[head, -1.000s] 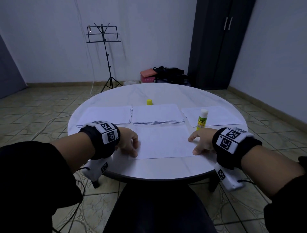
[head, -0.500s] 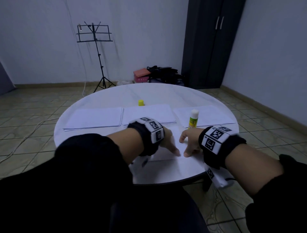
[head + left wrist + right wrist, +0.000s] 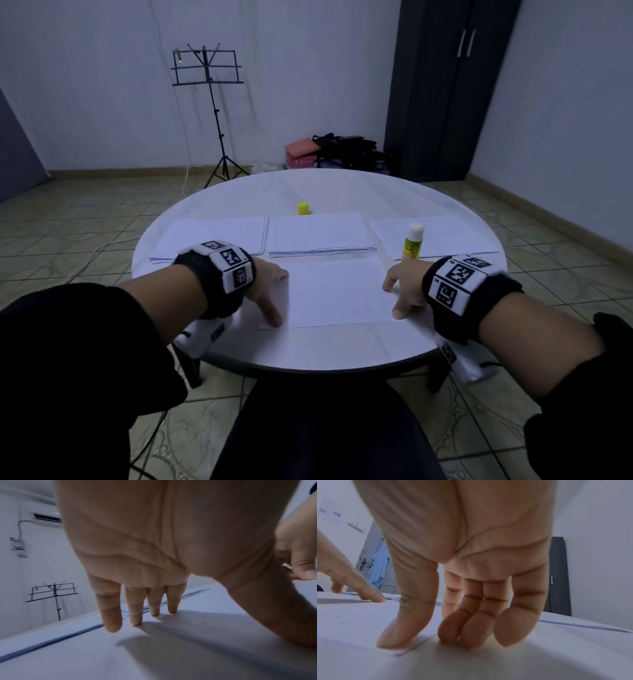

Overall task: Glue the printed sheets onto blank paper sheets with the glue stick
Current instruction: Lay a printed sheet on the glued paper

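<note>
A white sheet (image 3: 337, 294) lies flat at the near middle of the round table (image 3: 308, 353). My left hand (image 3: 270, 291) presses on its left edge with straight fingers (image 3: 112, 623). My right hand (image 3: 404, 291) rests its thumb and fingertips (image 3: 479, 635) on the right edge. The glue stick (image 3: 412, 241) stands uncapped and upright just beyond my right hand. Its yellow cap (image 3: 303, 208) sits farther back at the centre. Behind the sheet lie three paper stacks: left (image 3: 212, 238), middle (image 3: 320, 236), right (image 3: 445, 236).
A music stand (image 3: 209, 102) and a dark wardrobe (image 3: 448, 89) stand by the far wall, with bags (image 3: 339, 150) on the floor between them. The table's near edge is just in front of my lap.
My left hand swept across the sheet to the right and has come back to the left edge. The right hand stayed on the right edge. My head turned slightly.
</note>
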`<state>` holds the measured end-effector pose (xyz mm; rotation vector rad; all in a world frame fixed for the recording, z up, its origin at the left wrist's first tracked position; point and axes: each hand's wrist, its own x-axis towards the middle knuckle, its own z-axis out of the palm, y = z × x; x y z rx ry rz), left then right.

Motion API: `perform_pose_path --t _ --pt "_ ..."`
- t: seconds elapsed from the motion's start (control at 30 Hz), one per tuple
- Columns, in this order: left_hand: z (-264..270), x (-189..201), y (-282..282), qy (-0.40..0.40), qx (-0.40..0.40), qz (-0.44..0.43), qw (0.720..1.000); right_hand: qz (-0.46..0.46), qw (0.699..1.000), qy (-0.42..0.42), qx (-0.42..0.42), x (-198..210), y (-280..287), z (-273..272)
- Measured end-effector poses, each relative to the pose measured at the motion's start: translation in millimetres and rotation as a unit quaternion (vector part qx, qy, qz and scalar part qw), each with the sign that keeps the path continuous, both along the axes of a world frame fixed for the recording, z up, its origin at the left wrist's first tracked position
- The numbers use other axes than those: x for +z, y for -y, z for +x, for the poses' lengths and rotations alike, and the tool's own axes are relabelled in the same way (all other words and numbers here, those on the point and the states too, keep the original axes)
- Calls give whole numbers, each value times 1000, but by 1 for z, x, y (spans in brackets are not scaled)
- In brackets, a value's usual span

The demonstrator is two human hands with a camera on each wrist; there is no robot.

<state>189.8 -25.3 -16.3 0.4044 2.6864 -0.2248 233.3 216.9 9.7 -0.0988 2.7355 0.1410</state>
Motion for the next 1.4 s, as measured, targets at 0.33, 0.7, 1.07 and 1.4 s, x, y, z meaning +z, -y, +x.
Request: perform_pose_path --t 0.33,0.7,1.07,1.4 --pt "2 -2 15 6 -8 -12 1000 59 995 -17 84 -5 45 9" --pt "10 0 35 4 15 -1 1000 -109 977 67 172 -12 143 -17" --pt "1 -1 38 17 -8 3 1000 6 992 74 105 -6 36 -22" --pt "4 6 35 38 38 -30 998 14 993 81 84 -8 12 -17"
